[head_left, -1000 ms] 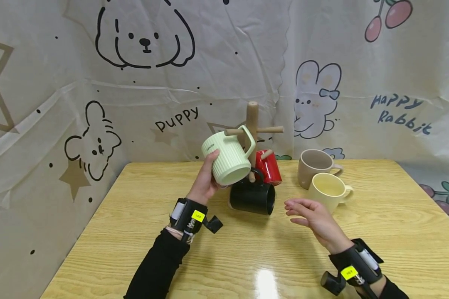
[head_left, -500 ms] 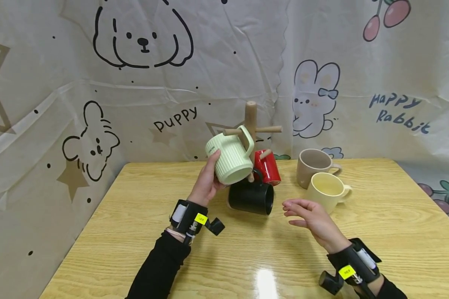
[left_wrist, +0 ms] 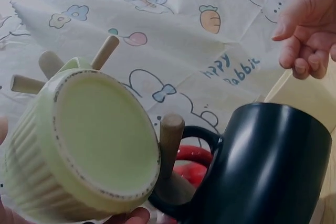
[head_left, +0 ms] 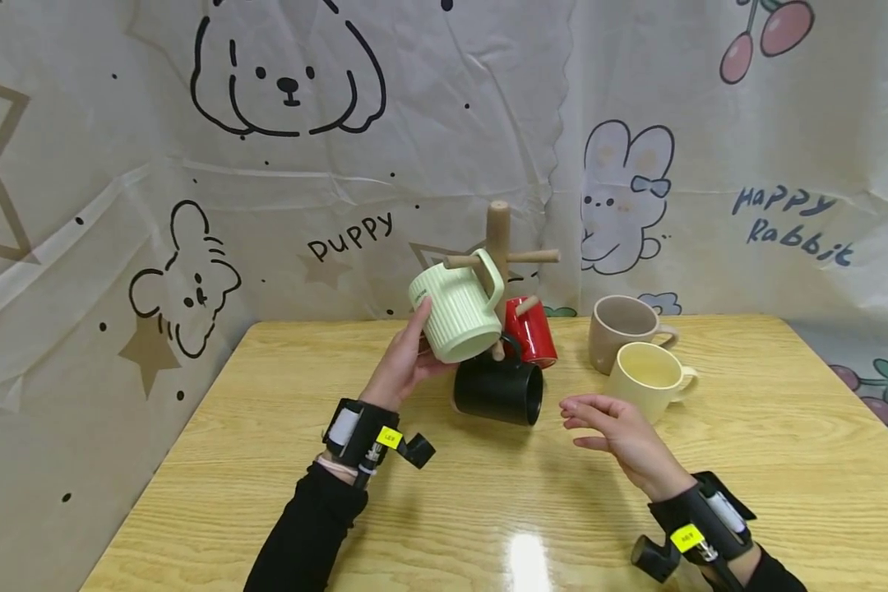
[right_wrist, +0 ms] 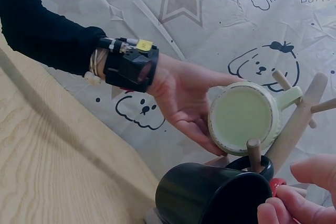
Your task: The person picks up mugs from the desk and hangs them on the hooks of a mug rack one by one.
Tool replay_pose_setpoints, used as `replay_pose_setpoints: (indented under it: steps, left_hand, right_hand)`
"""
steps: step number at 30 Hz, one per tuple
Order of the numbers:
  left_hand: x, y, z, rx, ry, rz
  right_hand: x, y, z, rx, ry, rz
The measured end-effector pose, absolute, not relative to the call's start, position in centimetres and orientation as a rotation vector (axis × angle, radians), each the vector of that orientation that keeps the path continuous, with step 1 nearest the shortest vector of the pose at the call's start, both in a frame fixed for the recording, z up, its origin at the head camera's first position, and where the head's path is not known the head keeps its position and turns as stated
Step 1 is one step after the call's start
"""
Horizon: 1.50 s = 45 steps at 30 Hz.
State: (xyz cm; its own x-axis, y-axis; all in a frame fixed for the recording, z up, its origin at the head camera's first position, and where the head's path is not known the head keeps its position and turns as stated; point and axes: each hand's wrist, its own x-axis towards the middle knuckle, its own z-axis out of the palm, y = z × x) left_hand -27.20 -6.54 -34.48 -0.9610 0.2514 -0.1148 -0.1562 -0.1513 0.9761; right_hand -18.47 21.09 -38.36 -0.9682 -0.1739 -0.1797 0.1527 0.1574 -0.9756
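A ribbed pale green mug (head_left: 460, 316) hangs tilted by its handle on a peg of the wooden mug tree (head_left: 498, 238). My left hand (head_left: 403, 362) holds its body, the thumb on the near side and fingers beneath; in the right wrist view the palm stands off from the mug's base. Just below, a black mug (head_left: 499, 390) lies sideways, its handle on a lower peg. Behind it, a red mug (head_left: 533, 333) hangs tilted. My right hand (head_left: 625, 436) hovers with loosely bent fingers, holding nothing, between the black mug and a yellow mug (head_left: 647, 378).
A taupe mug (head_left: 622, 329) stands upright behind the yellow one, at the back right of the wooden table (head_left: 266, 460). Bare pegs jut out from the mug tree. A printed cloth (head_left: 326, 189) hangs behind the table.
The green mug has shifted slightly right along its peg, then stayed there. My left wrist has drawn back a little to the left. The right hand has barely moved.
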Motion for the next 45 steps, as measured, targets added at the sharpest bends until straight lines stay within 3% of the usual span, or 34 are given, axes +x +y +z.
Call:
replay_pose_setpoints:
  steps: [18, 30, 39, 45]
  left_hand:
    - [-26.0, -12.5, -36.5, -0.046, 1.867, 2.254]
    - [-26.1, -13.2, -37.6, -0.071, 2.090, 2.125]
    - [-24.9, -13.9, -36.5, 0.156, 2.870, 1.354]
    - [-23.5, -14.0, -35.7, 0.323, 3.000, 0.714]
  right_hand:
    - [-18.7, 21.9, -38.2, -0.023, 2.199, -1.931]
    - [-18.9, 22.4, -38.4, -0.041, 2.198, -1.957]
    - [-19.2, 22.5, -38.4, -0.032, 2.206, -1.949]
    - [-19.5, 22.6, -38.6, -0.025, 2.277, -1.931]
